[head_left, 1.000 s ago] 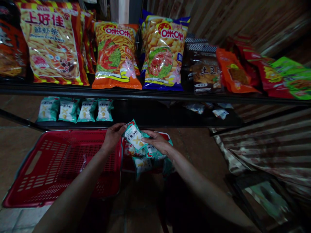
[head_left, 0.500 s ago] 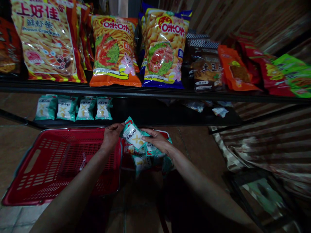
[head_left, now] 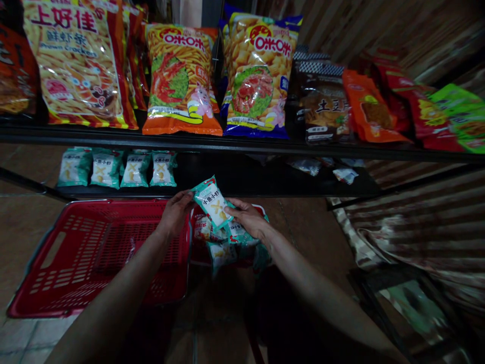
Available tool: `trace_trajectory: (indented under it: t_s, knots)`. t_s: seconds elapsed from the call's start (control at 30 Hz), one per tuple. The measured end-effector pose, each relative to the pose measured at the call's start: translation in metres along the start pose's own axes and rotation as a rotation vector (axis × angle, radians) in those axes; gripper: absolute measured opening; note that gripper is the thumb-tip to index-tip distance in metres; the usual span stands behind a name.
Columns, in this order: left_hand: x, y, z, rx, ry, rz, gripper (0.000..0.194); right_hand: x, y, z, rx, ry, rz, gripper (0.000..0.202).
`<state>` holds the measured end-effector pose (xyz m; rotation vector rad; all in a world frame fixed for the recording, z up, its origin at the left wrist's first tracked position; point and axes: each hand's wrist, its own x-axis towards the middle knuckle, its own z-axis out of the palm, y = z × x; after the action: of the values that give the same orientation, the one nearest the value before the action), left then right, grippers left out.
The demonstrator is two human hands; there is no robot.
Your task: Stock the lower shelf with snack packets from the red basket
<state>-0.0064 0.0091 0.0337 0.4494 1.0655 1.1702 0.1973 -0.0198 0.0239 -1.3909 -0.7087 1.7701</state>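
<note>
While its long axis slants from upper left to lower right, one teal packet (head_left: 212, 202) spans left hand (head_left: 175, 211) and right hand (head_left: 250, 220), neither nearer: left pinching its top-left corner, right its lower right side; location, above smaller basket (head_left: 260, 208), near lower shelf (head_left: 227, 177).

A bare stretch of the black lower shelf (head_left: 231, 177) lies open between four teal packets (head_left: 137, 169) at left and loose small packets (head_left: 345, 175) at right, the upper shelf (head_left: 182, 145) limiting access from above. Below, the large red basket (head_left: 49, 250) gapes wide, partly blocked by the left forearm (head_left: 129, 268).
</note>
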Motion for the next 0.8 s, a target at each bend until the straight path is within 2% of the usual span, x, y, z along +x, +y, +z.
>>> trace_trajectory:
  t_s: [0.23,0.43,0.57,0.7,0.8]
  knots:
    - [-0.005,-0.008,0.003,-0.005,-0.024,-0.053,0.028,0.003,0.001,-0.001,-0.011,0.057,-0.004,0.036]
    - [-0.005,-0.015,0.002,0.033,-0.078,-0.135,0.029,-0.001,-0.001,0.004,0.027,0.053,-0.006,0.036]
    - [-0.004,-0.018,0.001,0.032,-0.029,-0.130,0.023,-0.003,-0.003,0.007,0.004,0.070,-0.005,0.036]
    - [-0.003,-0.017,0.002,-0.003,0.044,-0.099,0.017,-0.005,-0.005,0.010,0.035,0.145,0.006,0.037]
    - [-0.004,-0.013,0.003,-0.045,0.091,-0.077,0.015,-0.007,-0.006,0.012,0.126,0.107,0.006,0.038]
